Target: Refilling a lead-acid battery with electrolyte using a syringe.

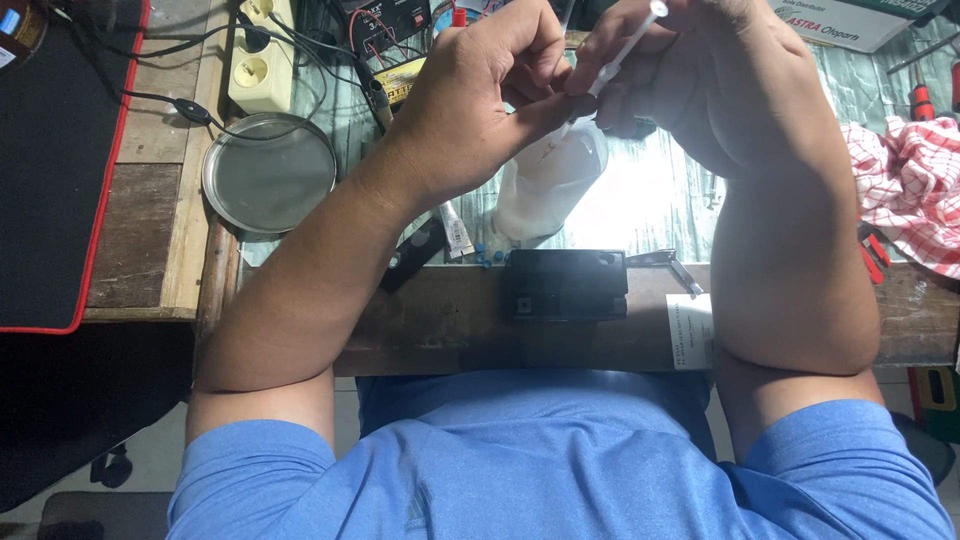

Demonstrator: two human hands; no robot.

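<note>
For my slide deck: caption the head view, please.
Both hands, left hand and right hand, hold a thin white tube above a black box.

Rough wooden bench (450, 330), shiny metal dish (268, 172), matt black plastic box (564, 285).

both forearms rise from the bottom of the view and lean toward each other, elbows spread wide and bent sharply (the upper arms sit in short blue sleeves). the left hand (480, 85) is turned with its back to the camera, wrist slightly cocked, thumb stretched out to the right and the fingers curled in beneath it. the right hand (690, 70) meets it at the top of the view, its back partly cut off by the frame edge, fingers folded down and pinched shut, fingertips touching the left thumb. the right forearm runs nearly straight up; the left slants in from the lower left. both hands are closed, held raised and close together.
</note>
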